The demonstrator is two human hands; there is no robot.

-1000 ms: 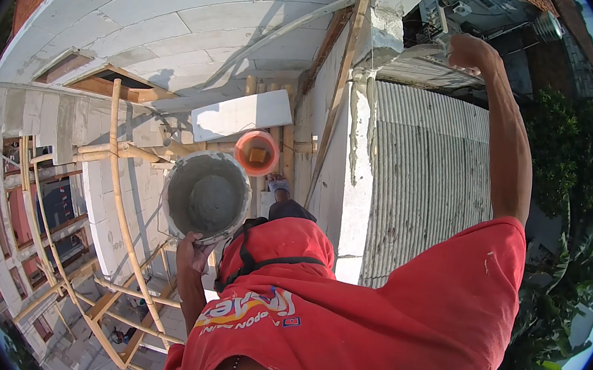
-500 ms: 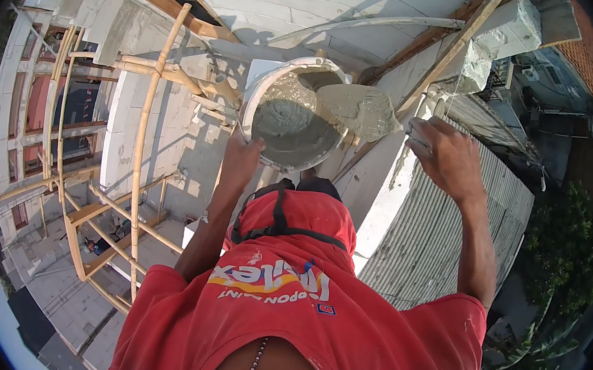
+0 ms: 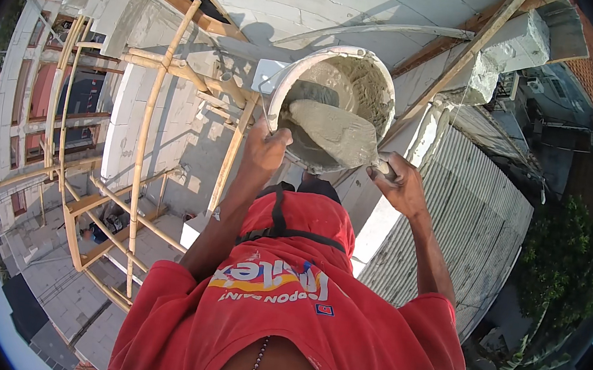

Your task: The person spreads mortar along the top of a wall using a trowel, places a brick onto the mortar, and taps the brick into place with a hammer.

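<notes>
A round whitish bucket with wet grey mortar inside is held up in front of me, tilted so its mouth faces up toward me. My left hand is closed on the near left side of its rim. The wire handle hangs beside that hand. My right hand grips the handle of a trowel. Its mortar-coated blade reaches leftward over the bucket's mouth, tip toward the left inner wall. Whether the blade touches the mortar below, I cannot tell.
To the left stands bamboo scaffolding above a drop. A white block wall top runs along my right, beside a corrugated roof. A slanting timber leans at the upper right, near a block wall ahead.
My right hand has brought the trowel left and nearer, from the bucket's right rim to over its mouth. The bucket and my left hand have shifted right, and the bucket is tilted differently.
</notes>
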